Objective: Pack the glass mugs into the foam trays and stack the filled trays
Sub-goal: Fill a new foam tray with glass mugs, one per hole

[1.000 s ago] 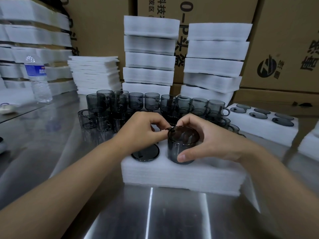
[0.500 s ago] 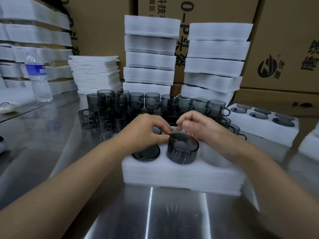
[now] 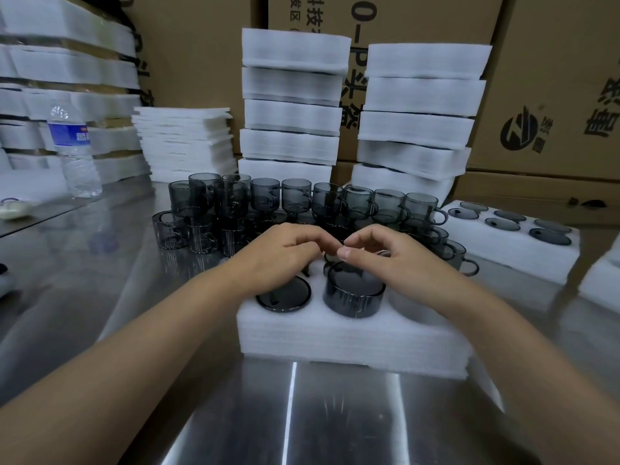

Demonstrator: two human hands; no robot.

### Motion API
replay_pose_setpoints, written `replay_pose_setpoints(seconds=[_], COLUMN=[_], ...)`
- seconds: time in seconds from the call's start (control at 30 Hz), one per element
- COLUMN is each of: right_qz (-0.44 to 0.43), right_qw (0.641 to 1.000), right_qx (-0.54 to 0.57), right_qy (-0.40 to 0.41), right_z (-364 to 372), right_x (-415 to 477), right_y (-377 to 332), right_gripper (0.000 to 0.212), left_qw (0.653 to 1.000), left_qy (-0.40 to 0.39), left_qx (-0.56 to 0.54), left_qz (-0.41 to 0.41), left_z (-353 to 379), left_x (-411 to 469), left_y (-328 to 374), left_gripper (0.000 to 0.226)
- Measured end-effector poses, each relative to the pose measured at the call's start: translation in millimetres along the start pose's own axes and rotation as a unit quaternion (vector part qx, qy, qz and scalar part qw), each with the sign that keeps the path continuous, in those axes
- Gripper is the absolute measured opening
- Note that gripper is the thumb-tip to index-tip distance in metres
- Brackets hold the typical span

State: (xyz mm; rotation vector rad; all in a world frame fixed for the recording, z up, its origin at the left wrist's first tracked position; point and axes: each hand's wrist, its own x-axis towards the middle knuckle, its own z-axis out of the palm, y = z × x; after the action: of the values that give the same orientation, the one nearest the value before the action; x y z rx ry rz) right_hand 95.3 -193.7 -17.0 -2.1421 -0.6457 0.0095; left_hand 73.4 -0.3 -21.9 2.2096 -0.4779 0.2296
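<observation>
Mug (image 3: 354, 292) is sitting upright in the middle front pocket of the tray (image 3: 335, 337), only partly sunk, its rim standing proud of the foam. I am seeing it just below and in front of both hands; the right palm is overlapping its right edge, and I cannot tell whether they are touching. The left hand (image 3: 285, 253) is hovering over the tray's left rear, fingers curled downward. The right hand (image 3: 385, 260) is arching over the right rear, thumb and forefinger drawn close. Their fingertips are nearly meeting above the pocket behind the mug, where something dark is showing; I cannot tell whether either hand is pinching it. A second mug (image 3: 283, 297) is lying flush in the left front pocket. Loose mugs (image 3: 295, 199) are crowding the counter (image 3: 100, 263) behind the tray. A filled tray (image 3: 503, 258) is resting to the right, with stacks (image 3: 292, 115) behind.
</observation>
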Motion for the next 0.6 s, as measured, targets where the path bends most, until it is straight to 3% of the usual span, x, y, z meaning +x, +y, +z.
replay_pose_setpoints(seconds=[0.07, 0.17, 0.23, 0.5, 0.6], right_qz=[0.001, -0.003, -0.006, -0.016, -0.019], right_qw=[1.0, 1.0, 1.0, 0.993, 0.992], right_qx=[0.006, 0.003, -0.009, -0.112, -0.112], right_qy=[-0.001, -0.001, -0.002, -0.025, -0.049], right_z=[0.3, 1.3, 1.9, 2.4, 1.5], right_x=[0.1, 0.8, 1.2, 0.2, -1.0], right_y=[-0.2, 0.7, 2.4, 4.7, 4.8], right_gripper=[0.033, 0.033, 0.03, 0.032, 0.027], left_qw=[1.0, 0.995, 0.992, 0.991, 0.99], left_qy=[-0.009, -0.043, -0.059, -0.097, -0.111], left_qx=[0.01, 0.081, 0.102, 0.088, 0.084], left_qz=[-0.001, -0.024, -0.033, -0.026, -0.026], left_z=[-0.4, -1.0, -1.5, -3.7, -4.5], left_x=[0.3, -1.0, -1.4, -2.1, -2.1], left_y=[-0.7, -5.1, -6.2, -2.5, 0.2], left_gripper=[0.028, 0.064, 0.074, 0.077, 0.061])
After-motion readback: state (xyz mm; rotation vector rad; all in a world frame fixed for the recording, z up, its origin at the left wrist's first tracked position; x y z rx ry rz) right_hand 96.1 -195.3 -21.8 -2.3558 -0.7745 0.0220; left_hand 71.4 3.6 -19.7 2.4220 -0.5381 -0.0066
